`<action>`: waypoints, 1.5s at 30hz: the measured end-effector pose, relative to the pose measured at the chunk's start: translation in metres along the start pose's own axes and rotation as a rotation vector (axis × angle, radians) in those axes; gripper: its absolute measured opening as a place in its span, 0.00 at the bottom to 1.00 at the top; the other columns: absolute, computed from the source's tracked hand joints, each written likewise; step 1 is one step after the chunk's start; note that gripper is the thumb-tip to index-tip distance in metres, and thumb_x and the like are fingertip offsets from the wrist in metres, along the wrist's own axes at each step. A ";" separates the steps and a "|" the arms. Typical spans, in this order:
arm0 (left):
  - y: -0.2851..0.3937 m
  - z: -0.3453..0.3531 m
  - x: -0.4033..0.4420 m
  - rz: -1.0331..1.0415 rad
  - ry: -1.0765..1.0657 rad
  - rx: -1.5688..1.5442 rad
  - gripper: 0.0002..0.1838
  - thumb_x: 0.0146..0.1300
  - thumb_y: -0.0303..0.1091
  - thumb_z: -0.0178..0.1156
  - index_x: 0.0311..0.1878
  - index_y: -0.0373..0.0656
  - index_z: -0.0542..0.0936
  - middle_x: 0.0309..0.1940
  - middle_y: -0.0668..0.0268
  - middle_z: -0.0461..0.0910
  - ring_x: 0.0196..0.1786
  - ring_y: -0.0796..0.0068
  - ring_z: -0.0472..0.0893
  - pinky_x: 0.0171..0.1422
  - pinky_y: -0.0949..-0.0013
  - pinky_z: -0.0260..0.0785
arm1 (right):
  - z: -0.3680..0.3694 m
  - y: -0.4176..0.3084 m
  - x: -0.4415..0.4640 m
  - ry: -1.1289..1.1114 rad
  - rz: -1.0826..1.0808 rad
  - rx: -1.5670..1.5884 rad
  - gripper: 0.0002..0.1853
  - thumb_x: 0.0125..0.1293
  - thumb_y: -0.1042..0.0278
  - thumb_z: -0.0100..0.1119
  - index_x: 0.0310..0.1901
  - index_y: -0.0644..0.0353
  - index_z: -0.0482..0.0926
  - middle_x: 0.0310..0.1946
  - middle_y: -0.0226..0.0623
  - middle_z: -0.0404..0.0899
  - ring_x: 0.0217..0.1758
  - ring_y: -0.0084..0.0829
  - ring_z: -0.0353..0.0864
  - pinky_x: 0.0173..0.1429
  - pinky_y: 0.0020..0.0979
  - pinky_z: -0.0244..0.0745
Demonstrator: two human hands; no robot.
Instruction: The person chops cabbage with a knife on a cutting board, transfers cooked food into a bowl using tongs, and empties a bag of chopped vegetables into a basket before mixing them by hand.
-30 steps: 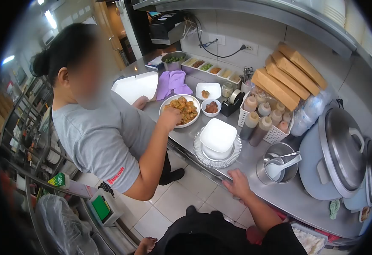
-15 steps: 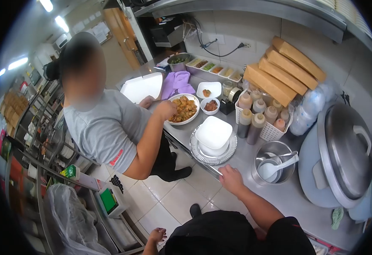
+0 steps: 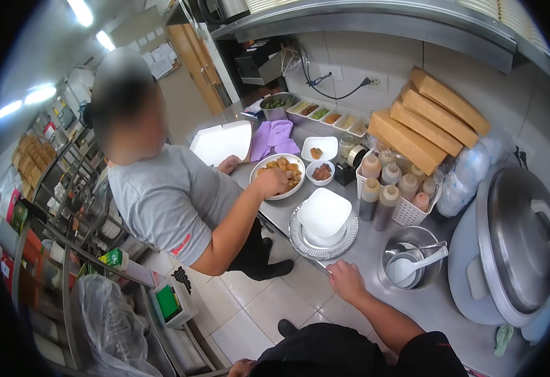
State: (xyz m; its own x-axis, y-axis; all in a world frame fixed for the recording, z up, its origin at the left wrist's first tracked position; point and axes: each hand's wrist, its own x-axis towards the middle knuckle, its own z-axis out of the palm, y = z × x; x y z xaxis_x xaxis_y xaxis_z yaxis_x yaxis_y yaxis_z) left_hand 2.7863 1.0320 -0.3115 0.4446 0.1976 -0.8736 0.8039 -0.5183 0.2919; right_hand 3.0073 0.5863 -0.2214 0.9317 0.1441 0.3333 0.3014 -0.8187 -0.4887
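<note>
My right hand (image 3: 348, 281) rests at the front edge of the steel counter (image 3: 375, 314), fingers laid on it and nothing held. Just beyond it stand a silver-rimmed plate (image 3: 300, 247) and a white square dish (image 3: 325, 212) on top. To its right is a metal pot (image 3: 435, 281) with a white ladle (image 3: 407, 269) inside. My left hand (image 3: 242, 368) hangs low at the bottom edge of the view, mostly cut off, so its fingers hardly show.
A co-worker in a grey shirt (image 3: 162, 195) stands at the left, one hand (image 3: 270, 183) in a bowl of food (image 3: 263, 164). Sauce bottles (image 3: 386, 207), brown cartons (image 3: 407, 138) and a large lidded cooker (image 3: 476, 251) line the counter. A steel shelf (image 3: 375, 31) runs overhead.
The view has shifted slightly. The co-worker's hand has moved further over the bowl of food. My left hand has dropped lower, nearly out of view; my right hand stays at the counter edge.
</note>
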 end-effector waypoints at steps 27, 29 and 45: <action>0.045 -0.024 0.050 0.125 -0.109 0.257 0.12 0.61 0.37 0.57 0.41 0.38 0.81 0.37 0.56 0.85 0.42 0.60 0.85 0.43 0.58 0.78 | 0.000 -0.004 0.004 0.024 -0.038 -0.058 0.11 0.59 0.69 0.64 0.45 0.52 0.80 0.39 0.37 0.74 0.44 0.40 0.79 0.49 0.41 0.70; 0.043 -0.025 0.049 0.129 -0.115 0.277 0.12 0.60 0.37 0.57 0.40 0.38 0.81 0.36 0.56 0.85 0.42 0.60 0.85 0.43 0.59 0.78 | 0.000 -0.004 0.004 0.040 -0.045 -0.053 0.12 0.59 0.69 0.64 0.45 0.52 0.80 0.40 0.36 0.74 0.44 0.39 0.79 0.49 0.41 0.70; 0.534 -0.075 -0.006 1.536 0.508 1.464 0.12 0.56 0.34 0.56 0.35 0.36 0.83 0.35 0.54 0.85 0.43 0.59 0.85 0.46 0.60 0.77 | 0.002 -0.002 0.004 0.050 -0.037 -0.004 0.12 0.58 0.71 0.64 0.44 0.52 0.80 0.40 0.37 0.74 0.45 0.40 0.79 0.51 0.41 0.70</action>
State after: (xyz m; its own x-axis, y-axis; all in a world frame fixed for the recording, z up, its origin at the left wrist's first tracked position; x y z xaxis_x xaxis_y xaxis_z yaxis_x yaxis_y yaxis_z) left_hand 3.2424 0.8170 -0.1214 0.5026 -0.8596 -0.0927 -0.8588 -0.4841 -0.1677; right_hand 3.0107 0.5899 -0.2210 0.9085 0.1467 0.3912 0.3348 -0.8158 -0.4716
